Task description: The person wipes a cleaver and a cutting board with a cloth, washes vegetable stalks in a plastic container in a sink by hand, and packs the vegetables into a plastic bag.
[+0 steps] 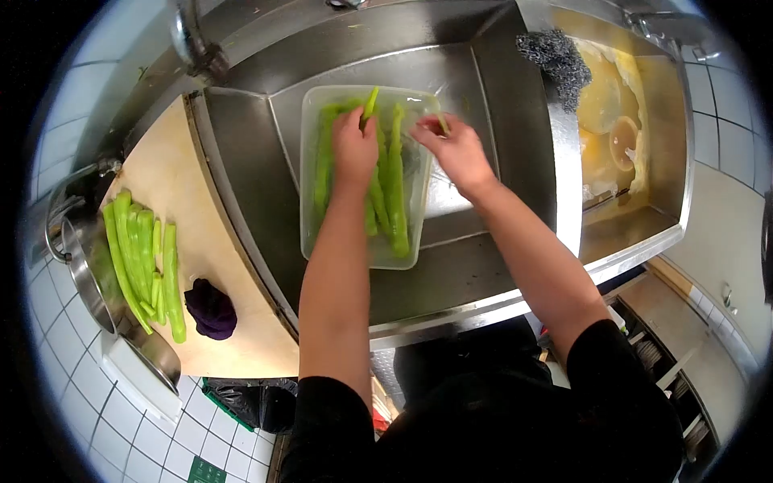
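Observation:
A translucent plastic tub (392, 262) sits in the metal sink (491, 266). Long green stalks (394, 189) lie inside it, partly in what looks like water. My left hand (354, 149) is over the tub, closed on a green stalk whose light tip sticks up past the fingers. At the tub's right rim is my right hand (451, 149), its fingers pinched around a small pale green piece.
On the wooden board (266, 338) at left lie more green stalks (145, 258) and a dark purple cloth (211, 309). A metal pot (88, 274) stands beyond. A steel scrubber (555, 64) rests on the divider by a second basin (644, 221) at right. A faucet (193, 44) hangs upper left.

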Tool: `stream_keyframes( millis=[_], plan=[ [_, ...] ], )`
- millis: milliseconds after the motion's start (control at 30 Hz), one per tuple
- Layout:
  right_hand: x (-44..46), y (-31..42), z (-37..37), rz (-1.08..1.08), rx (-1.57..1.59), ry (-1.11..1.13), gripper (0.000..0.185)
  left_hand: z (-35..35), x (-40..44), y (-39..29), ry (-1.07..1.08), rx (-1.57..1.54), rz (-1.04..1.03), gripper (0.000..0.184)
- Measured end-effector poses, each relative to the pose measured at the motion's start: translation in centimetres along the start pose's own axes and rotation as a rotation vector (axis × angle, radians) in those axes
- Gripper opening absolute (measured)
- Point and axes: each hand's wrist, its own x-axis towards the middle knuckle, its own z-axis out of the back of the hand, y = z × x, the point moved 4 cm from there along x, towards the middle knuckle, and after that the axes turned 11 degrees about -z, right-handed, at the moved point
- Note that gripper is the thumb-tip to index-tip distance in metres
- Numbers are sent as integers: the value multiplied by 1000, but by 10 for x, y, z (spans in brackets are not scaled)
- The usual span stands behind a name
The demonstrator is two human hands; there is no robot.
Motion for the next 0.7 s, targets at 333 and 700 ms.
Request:
stream_keyframes(
  millis=[333, 700],
  plan=[
    [15, 13, -58, -522, 576, 280, 26, 44, -29, -49, 61, -164, -32, 27],
    [16, -5, -80, -1105, 1173, 662, 17, 69, -38, -57, -80, -168, -80, 20]
  ],
)
